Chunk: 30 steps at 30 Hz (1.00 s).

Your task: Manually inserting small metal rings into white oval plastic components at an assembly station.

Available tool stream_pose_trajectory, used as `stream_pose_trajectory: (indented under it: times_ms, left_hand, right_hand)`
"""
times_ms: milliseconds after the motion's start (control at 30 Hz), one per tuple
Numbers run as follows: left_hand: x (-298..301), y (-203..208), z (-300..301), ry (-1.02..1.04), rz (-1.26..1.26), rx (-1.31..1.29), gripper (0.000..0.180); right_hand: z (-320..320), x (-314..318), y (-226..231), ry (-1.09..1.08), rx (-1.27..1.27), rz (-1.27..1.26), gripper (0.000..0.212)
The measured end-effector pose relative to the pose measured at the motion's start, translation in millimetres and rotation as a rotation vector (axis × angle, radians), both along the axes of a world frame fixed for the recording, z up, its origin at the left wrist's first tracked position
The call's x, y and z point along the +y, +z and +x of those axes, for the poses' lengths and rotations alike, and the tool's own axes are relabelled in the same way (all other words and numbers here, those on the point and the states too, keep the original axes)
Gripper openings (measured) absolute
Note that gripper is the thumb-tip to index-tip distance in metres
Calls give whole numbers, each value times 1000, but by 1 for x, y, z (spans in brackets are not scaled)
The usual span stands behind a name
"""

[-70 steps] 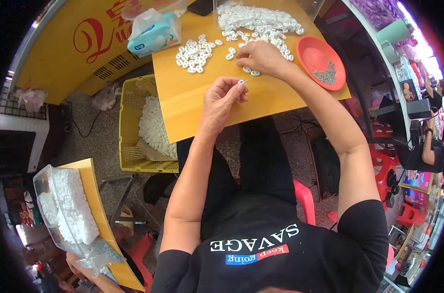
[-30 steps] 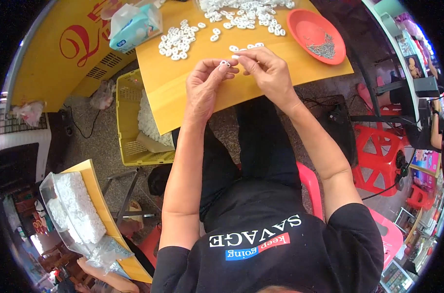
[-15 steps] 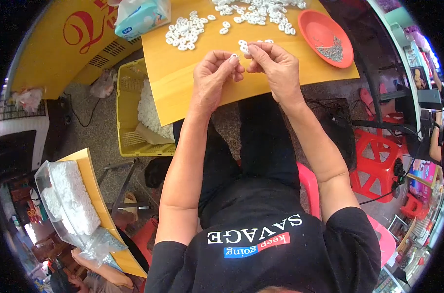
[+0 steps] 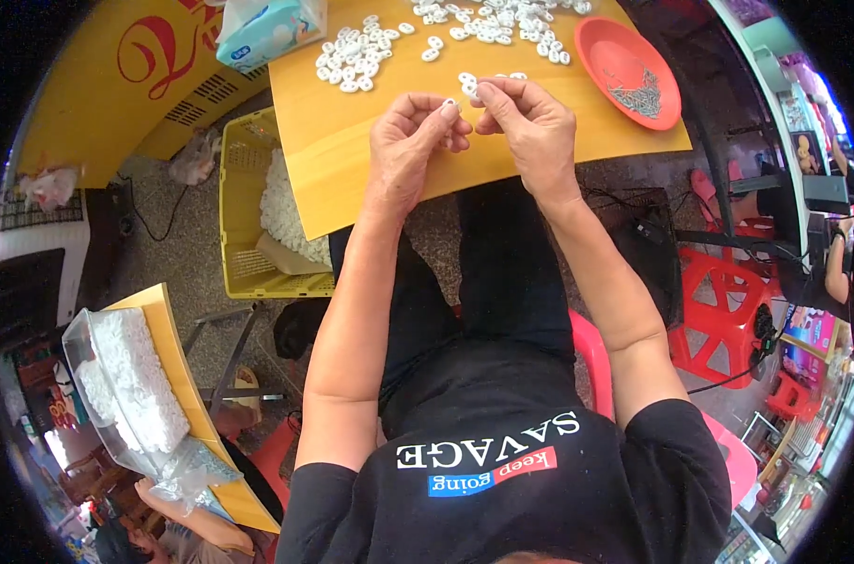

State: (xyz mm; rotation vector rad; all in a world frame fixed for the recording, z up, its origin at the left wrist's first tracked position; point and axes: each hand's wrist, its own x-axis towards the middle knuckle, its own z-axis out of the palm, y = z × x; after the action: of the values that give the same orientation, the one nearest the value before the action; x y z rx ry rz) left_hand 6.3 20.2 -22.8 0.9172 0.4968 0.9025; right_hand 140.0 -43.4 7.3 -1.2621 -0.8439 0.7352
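Small white pc [image 4: 452, 104] being pinched btwn thumb & fingertips of L hand [image 4: 408, 141], mostly hidden, above near part of yellow table [image 4: 352, 169]. White two-hole pc [image 4: 468, 84] being gripped by R hand [image 4: 540, 127], fingers narrowed on it, just right of L hand. Loose white pcs [image 4: 357, 54] being borne by table, far L & far ctr. Thin metal pcs [image 4: 644, 100] being held in red dish [image 4: 598, 45], far R.

Black T-shirt [image 4: 502, 409], white lettering [image 4: 488, 440], dark trousers [image 4: 507, 273]
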Motion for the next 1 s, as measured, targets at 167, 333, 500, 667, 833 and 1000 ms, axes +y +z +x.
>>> stream_pose_trajectory:
  times_ms: [167,333,500,667,833,1000]
  left_hand:
    - [1,0,-1,-11,12,10,15]
    - [1,0,0,-11,27,2,15]
    - [0,-2,0,16,33,9,15]
    - [0,0,1,27,35,8,16]
    - [-1,3,3,72,26,2,16]
    - [-1,2,0,20,24,36,17]
  right_hand:
    - [-2,0,-3,-10,-69,-5,19]
    - [-3,2,-4,-6,-56,6,20]
    - [-8,1,0,-17,-86,11,21]
    - [-8,2,-7,-1,-204,50,19]
    - [-5,4,-11,4,-260,85,18]
    - [-8,4,-9,-23,-245,103,18]
